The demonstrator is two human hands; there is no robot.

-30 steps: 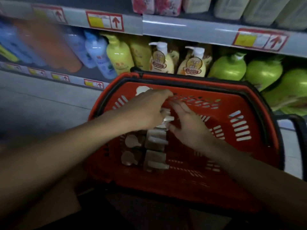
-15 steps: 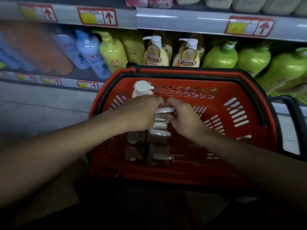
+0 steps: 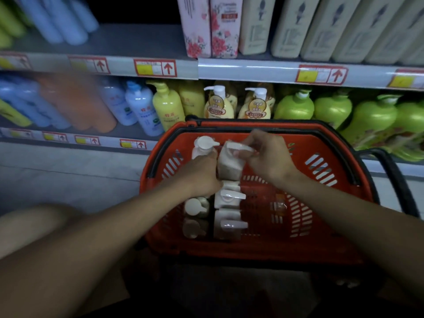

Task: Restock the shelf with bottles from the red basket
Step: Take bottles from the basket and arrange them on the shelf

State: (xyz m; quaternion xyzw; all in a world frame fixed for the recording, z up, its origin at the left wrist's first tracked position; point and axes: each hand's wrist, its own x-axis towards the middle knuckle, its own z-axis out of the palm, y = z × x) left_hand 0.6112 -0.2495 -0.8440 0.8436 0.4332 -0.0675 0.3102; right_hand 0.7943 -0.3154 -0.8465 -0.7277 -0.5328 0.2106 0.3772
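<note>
Both hands meet over the red basket (image 3: 330,157). Right hand (image 3: 268,157) pinches the white pump top of a square bottle (image 3: 229,166), which sits raised above the others. Left hand (image 3: 202,175) curls against that bottle's side, gripping it. More pump bottles (image 3: 227,212) stand in two rows inside the basket, below the shelf (image 3: 252,72) of yellow and green bottles.

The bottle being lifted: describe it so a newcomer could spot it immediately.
Find the red basket below the shelves. Near its far rim, both hands grip one cream square-sided pump bottle: the right hand pinches its white pump, the left hand its side. It alone stands raised above the bottles in the basket.
</note>
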